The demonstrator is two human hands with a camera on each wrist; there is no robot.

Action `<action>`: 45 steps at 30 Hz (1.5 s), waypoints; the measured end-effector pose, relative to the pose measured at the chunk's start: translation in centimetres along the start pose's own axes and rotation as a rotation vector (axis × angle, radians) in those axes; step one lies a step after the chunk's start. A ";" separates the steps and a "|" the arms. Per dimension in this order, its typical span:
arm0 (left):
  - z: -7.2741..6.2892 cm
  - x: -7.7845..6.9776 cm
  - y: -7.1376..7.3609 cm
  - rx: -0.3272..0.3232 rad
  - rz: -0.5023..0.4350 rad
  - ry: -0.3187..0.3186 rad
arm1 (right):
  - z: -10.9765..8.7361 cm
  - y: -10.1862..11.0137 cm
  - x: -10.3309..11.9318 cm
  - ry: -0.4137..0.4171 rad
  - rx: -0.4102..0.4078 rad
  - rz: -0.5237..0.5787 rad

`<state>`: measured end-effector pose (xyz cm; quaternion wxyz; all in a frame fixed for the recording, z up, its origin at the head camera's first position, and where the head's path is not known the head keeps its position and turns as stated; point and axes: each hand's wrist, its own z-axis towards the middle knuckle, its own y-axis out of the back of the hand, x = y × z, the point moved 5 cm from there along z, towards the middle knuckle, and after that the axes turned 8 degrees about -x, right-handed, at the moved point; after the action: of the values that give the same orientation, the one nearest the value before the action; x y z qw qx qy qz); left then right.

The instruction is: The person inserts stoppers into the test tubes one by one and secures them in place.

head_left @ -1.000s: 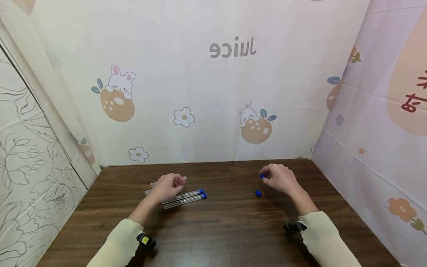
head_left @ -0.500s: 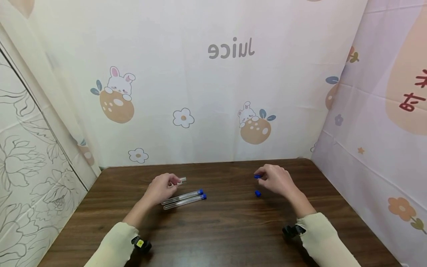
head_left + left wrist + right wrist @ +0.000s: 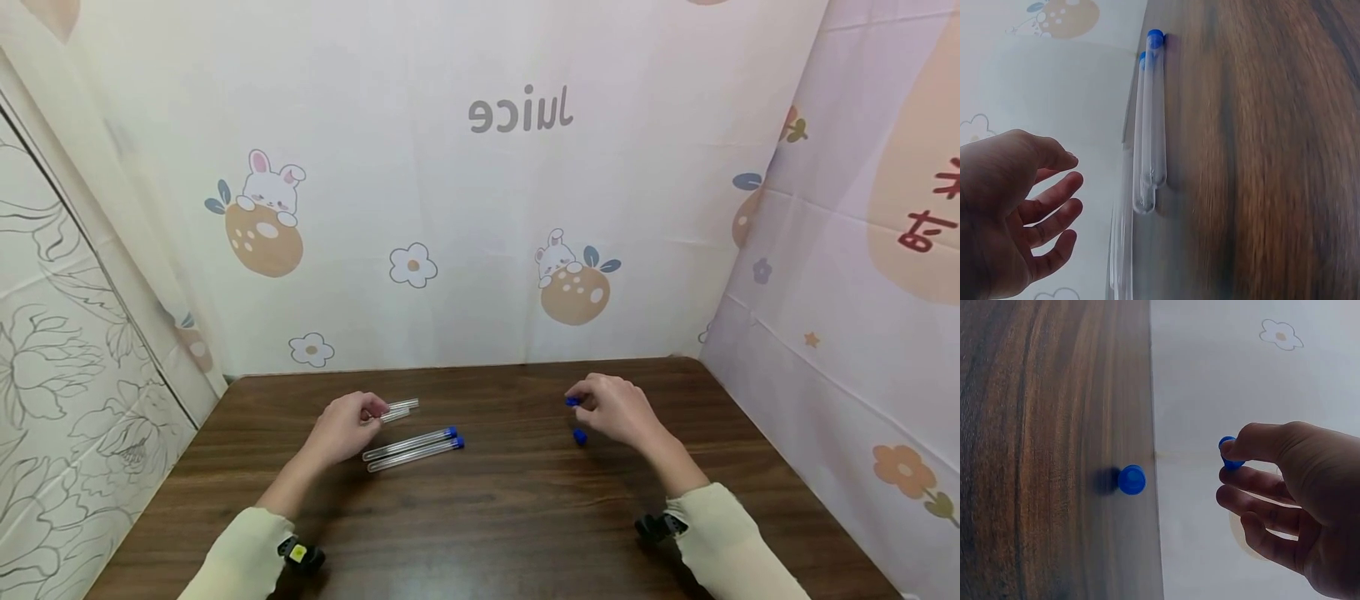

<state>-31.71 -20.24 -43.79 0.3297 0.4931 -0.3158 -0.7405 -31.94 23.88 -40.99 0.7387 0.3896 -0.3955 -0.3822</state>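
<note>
My left hand (image 3: 345, 427), fingers loosely bent and holding nothing, hovers over the left part of two uncapped clear test tubes (image 3: 403, 408); it hides their left ends in the head view. Just in front of them lie two test tubes with blue caps (image 3: 412, 455), side by side, caps toward the right. In the left wrist view these capped tubes (image 3: 1155, 112) are beside the uncapped tubes (image 3: 1121, 231). On the right, my right hand (image 3: 618, 408) pinches a blue cap (image 3: 1230, 455) between thumb and index finger, above the table. A second blue cap (image 3: 1132, 480) rests on the table below it.
The brown wooden table (image 3: 487, 517) runs back to a patterned cloth (image 3: 480, 200). More printed cloth (image 3: 862, 292) hangs along the right side, and a flower-patterned panel (image 3: 67, 350) stands on the left.
My left hand has moved left along the uncapped tubes, showing more of their right ends. My right hand has shifted slightly left with the blue cap. The capped tubes stay put.
</note>
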 end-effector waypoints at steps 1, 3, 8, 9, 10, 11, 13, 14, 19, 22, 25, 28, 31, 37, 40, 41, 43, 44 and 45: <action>-0.1 0.2 0.1 -0.003 -0.001 0.003 | 0.0 0.0 0.1 0.002 0.000 0.001; -0.2 0.6 0.3 -0.009 0.000 0.009 | -0.1 0.0 0.2 0.008 0.000 0.002; -0.4 1.4 0.7 -0.016 0.014 0.016 | -0.2 0.1 0.5 0.018 -0.005 0.006; -0.4 1.5 0.7 -0.017 0.015 0.016 | -0.2 0.1 0.5 0.018 -0.006 0.008; -0.4 1.6 0.7 -0.018 0.018 0.014 | -0.2 0.1 0.5 0.017 -0.006 0.008; -0.4 1.6 0.7 -0.017 0.020 0.013 | -0.2 0.0 0.5 0.015 -0.005 0.007; -0.4 1.7 0.7 -0.015 0.024 0.012 | -0.3 0.0 0.6 0.012 -0.001 0.007; -0.4 1.8 0.6 -0.014 0.027 0.013 | -0.3 -0.1 0.6 0.013 0.001 0.005; -0.4 1.9 0.4 -0.005 0.042 0.009 | -0.5 -0.3 0.8 0.020 0.001 0.002; -0.4 2.0 0.1 0.003 0.045 0.012 | -0.5 -0.5 0.9 0.026 -0.006 -0.003; -0.3 2.2 -0.1 0.011 0.047 0.012 | -0.5 -0.5 0.9 0.034 -0.007 -0.009; -0.1 2.5 -0.3 0.020 0.049 0.020 | -0.5 -0.5 0.8 0.035 -0.007 -0.011; 0.1 2.7 -0.5 0.023 0.056 0.021 | -0.4 -0.5 0.8 0.035 -0.010 -0.013; 0.3 2.8 -0.9 0.030 0.058 0.027 | -0.4 -0.4 0.9 0.036 -0.015 -0.016; 0.3 2.8 -1.0 0.039 0.061 0.033 | -0.4 -0.4 1.0 0.038 -0.016 -0.018; 0.3 2.8 -1.1 0.041 0.064 0.037 | -0.4 -0.4 1.0 0.039 -0.015 -0.019; 0.4 2.9 -1.2 0.044 0.071 0.044 | -0.4 -0.5 1.0 0.039 -0.013 -0.017; 0.4 2.9 -1.3 0.044 0.074 0.047 | -0.4 -0.5 1.0 0.039 -0.012 -0.017; 0.4 3.0 -1.4 0.044 0.078 0.049 | -0.4 -0.6 1.0 0.039 -0.011 -0.017</action>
<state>-33.22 -21.76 -46.28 0.3550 0.5054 -0.3427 -0.7079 -31.38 22.90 -41.36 0.7452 0.3959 -0.3757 -0.3830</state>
